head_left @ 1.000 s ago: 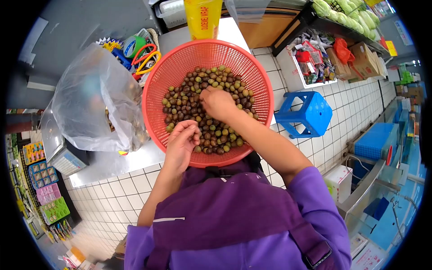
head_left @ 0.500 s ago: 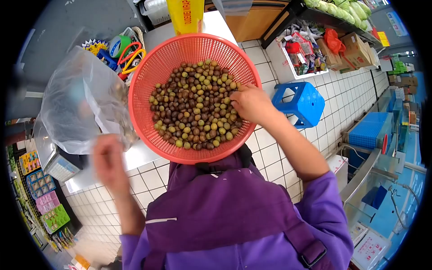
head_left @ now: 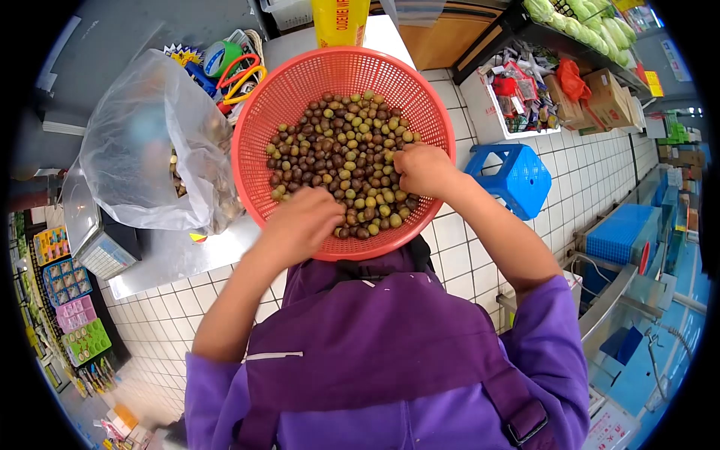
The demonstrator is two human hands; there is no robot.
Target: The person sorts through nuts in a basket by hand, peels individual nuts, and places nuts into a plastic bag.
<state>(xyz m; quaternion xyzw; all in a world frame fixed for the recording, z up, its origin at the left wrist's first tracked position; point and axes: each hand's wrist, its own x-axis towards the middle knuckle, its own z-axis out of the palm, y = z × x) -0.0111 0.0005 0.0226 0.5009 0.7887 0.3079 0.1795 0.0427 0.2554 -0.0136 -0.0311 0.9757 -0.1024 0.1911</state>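
Observation:
A red plastic colander (head_left: 251, 191) holds many small round fruits (head_left: 345, 150), some yellow-green and some dark brown. My left hand (head_left: 306, 221) is over the near left part of the fruits, its fingers bent down and closed. At the right side of the colander, my right hand (head_left: 426, 171) touches the fruits with curled fingers. What either hand has between its fingertips is hidden. To the left stands an open clear plastic bag (head_left: 142, 150) with more small brownish pieces in it.
The colander rests by a white-topped counter (head_left: 187, 259). Scissors with red and yellow handles (head_left: 244, 79) and green tape (head_left: 222, 58) lie in a basket behind the bag. A yellow box (head_left: 341, 22) stands behind the colander. A blue stool (head_left: 517, 180) is on the tiled floor at right.
My left hand has moved from beside the plastic bag rightward into the colander. My right hand stays at the colander's right side. The view has shifted slightly.

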